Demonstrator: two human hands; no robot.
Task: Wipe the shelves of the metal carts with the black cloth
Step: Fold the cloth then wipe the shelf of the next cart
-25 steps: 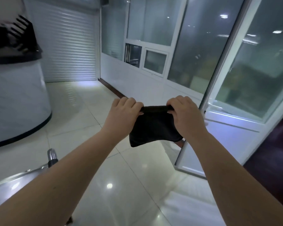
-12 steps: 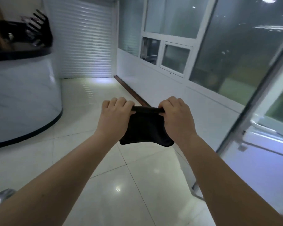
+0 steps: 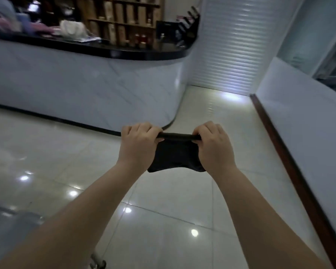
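The black cloth (image 3: 176, 155) is stretched between both hands at chest height over the tiled floor. My left hand (image 3: 139, 145) grips its left top edge with curled fingers. My right hand (image 3: 214, 146) grips the right top edge the same way. The cloth's lower part hangs folded between my wrists. A blurred metal cart shelf (image 3: 6, 228) shows at the lower left, below my left forearm, and one of its legs with a caster (image 3: 97, 263) shows at the bottom edge.
A curved white counter (image 3: 89, 88) with a black top stands ahead and left, with bags and items on it. A white roller shutter (image 3: 227, 49) closes the far end. A white wall with a brown skirting (image 3: 287, 158) runs along the right.
The view has swung left: the glass door on the right is gone and the counter fills the upper left. Both hands still hold the cloth the same way.
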